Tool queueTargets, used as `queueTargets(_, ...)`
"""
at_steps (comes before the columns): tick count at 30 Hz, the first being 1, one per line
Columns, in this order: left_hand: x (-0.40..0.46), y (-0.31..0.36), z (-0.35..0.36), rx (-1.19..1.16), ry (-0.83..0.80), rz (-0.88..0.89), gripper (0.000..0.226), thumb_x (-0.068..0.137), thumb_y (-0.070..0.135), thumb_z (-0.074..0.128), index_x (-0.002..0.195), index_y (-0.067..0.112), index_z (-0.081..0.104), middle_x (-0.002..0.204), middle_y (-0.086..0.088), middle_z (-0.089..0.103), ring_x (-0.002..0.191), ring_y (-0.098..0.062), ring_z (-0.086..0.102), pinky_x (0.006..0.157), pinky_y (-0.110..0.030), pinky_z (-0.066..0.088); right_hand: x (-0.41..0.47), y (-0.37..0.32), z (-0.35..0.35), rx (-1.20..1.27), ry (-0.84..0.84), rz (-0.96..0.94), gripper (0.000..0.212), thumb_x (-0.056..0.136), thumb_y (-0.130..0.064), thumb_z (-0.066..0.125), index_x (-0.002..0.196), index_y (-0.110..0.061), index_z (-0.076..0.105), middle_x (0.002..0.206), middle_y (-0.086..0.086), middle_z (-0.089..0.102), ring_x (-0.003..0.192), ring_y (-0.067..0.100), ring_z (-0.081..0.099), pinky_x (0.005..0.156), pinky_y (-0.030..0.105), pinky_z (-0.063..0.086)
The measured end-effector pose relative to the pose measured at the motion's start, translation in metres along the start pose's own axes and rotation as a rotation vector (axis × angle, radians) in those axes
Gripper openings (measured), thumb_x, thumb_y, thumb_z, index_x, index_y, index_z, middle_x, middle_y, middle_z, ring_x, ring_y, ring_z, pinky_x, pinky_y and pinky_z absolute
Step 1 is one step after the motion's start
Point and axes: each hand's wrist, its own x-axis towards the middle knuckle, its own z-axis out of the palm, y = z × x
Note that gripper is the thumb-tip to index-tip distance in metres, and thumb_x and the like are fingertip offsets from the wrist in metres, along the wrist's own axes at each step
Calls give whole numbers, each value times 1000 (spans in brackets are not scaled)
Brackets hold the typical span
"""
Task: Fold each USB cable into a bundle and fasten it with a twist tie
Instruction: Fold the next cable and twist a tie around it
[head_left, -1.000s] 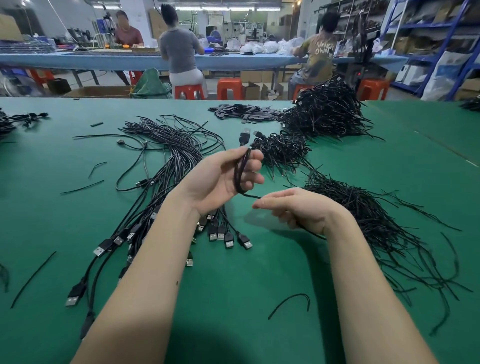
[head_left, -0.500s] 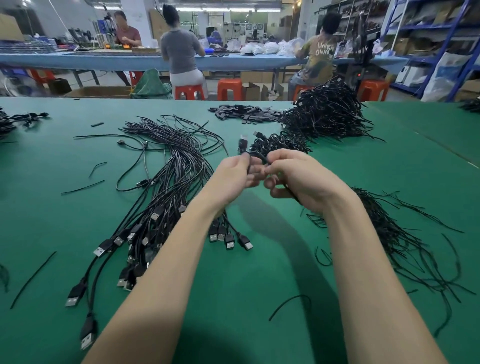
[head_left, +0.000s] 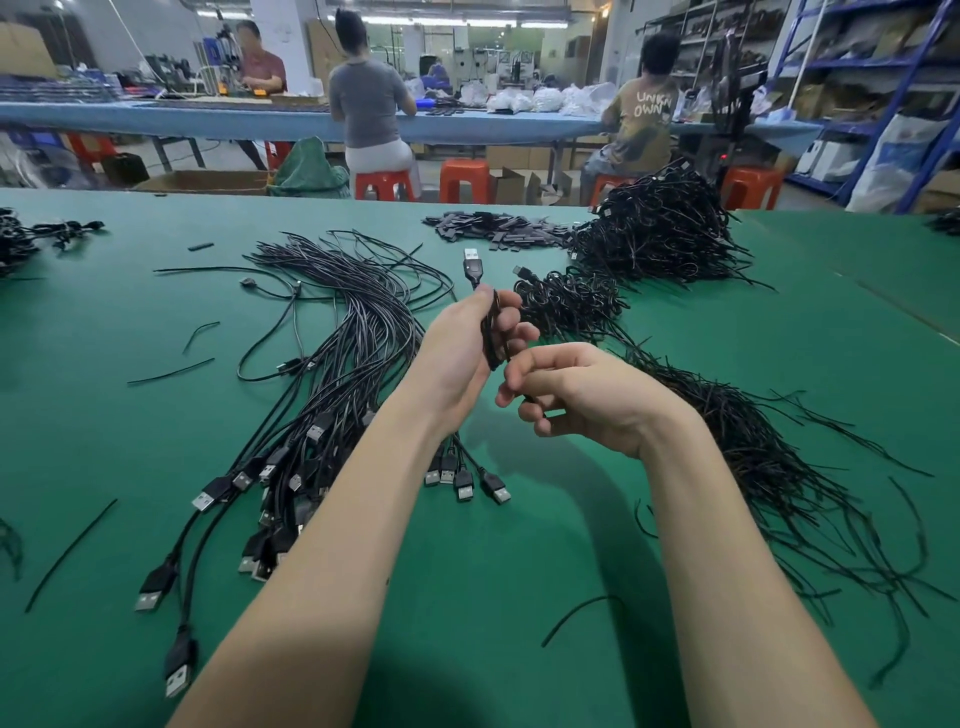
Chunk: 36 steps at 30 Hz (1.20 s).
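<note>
My left hand (head_left: 462, 353) grips a folded black USB cable (head_left: 490, 332) upright above the green table; its USB plug (head_left: 472, 262) sticks up past my fingers. My right hand (head_left: 576, 395) is just below and right of the bundle, fingers curled, pinching a thin black twist tie (head_left: 529, 399) at the bundle's lower end. Loose unfolded USB cables (head_left: 332, 332) lie fanned out to the left, plugs toward me. A heap of black twist ties (head_left: 753, 457) spreads to the right.
Finished bundles (head_left: 660, 234) pile at the back right, with a smaller pile (head_left: 569, 301) just beyond my hands. Small flat black pieces (head_left: 493, 228) lie at the far edge. Stray ties (head_left: 576, 613) lie on the green table (head_left: 493, 597). People sit at a blue bench behind.
My right hand rose from the tie pile to meet the left at the bundle, then dropped slightly below it. The bundle now stands more upright, plug pointing up.
</note>
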Motion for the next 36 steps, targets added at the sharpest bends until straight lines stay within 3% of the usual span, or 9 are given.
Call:
queueTargets(6, -2, -1, 5, -58, -9, -57, 34, 110, 24, 29, 87, 12, 51, 59, 7, 38, 56, -11, 49, 56, -21, 38, -4, 3, -6, -66, -158, 76, 29, 99, 4, 50, 80, -11, 66, 99, 8, 77, 76, 16, 68, 79, 33, 62)
queueTargets(9, -4, 8, -1, -256, -149, -123, 32, 108, 23, 32, 80, 16, 45, 60, 8, 24, 50, -9, 33, 49, -20, 31, -2, 8, -11, -173, 68, 94, 24, 98, 0, 52, 84, -15, 64, 108, 7, 77, 92, 16, 70, 94, 39, 56)
queueTargets(11, -8, 13, -5, -347, -277, -210, 29, 104, 22, 35, 77, 17, 43, 62, 9, 19, 49, -7, 27, 48, -19, 27, 1, 9, -16, -3, 244, 47, 9, 100, -9, 56, 98, -13, 64, 113, 7, 76, 88, 18, 71, 86, 38, 59)
queueTargets(13, -11, 12, -8, -333, -321, -263, 29, 103, 21, 37, 76, 17, 44, 65, 8, 14, 49, -7, 26, 49, -18, 26, 0, 7, -20, 119, 226, -21, 21, 102, -24, 60, 116, -11, 67, 110, 1, 77, 80, 16, 71, 67, 28, 59)
queueTargets(17, -10, 8, -7, -277, -300, -310, 31, 106, 23, 34, 78, 15, 45, 63, 8, 18, 53, -9, 35, 53, -18, 33, 2, 9, -15, 41, 332, -118, 10, 94, -24, 71, 101, -17, 74, 77, -8, 69, 57, 7, 52, 50, 15, 42)
queueTargets(22, -2, -5, 5, 381, -11, 3, 37, 110, 26, 31, 80, 13, 50, 49, 8, 46, 61, -19, 51, 64, -28, 43, 11, 10, -6, -35, 581, -222, 3, 90, -14, 75, 91, -17, 76, 61, -7, 66, 49, 6, 47, 48, 17, 42)
queueTargets(26, -4, -16, 9, 859, 237, 257, 35, 109, 29, 29, 87, 18, 53, 67, 8, 53, 74, -22, 54, 71, -34, 39, 15, 6, -3, 40, 587, -268, 6, 89, -9, 74, 93, -12, 76, 72, 4, 75, 52, 6, 57, 53, 20, 52)
queueTargets(31, -4, -24, 13, 995, 136, 225, 26, 108, 20, 32, 112, 3, 51, 105, -16, 64, 98, -32, 60, 84, -39, 43, 17, 14, -2, 132, 597, -269, 12, 90, -4, 73, 95, -14, 76, 77, 6, 77, 54, 10, 62, 64, 26, 59)
queueTargets(36, -7, -21, 7, 1046, 17, 161, 31, 108, 25, 31, 126, 4, 46, 111, -20, 64, 95, -33, 66, 84, -41, 51, 17, 19, -1, 237, 580, -277, 11, 85, -3, 79, 86, -14, 78, 76, 10, 77, 61, 15, 70, 65, 24, 59)
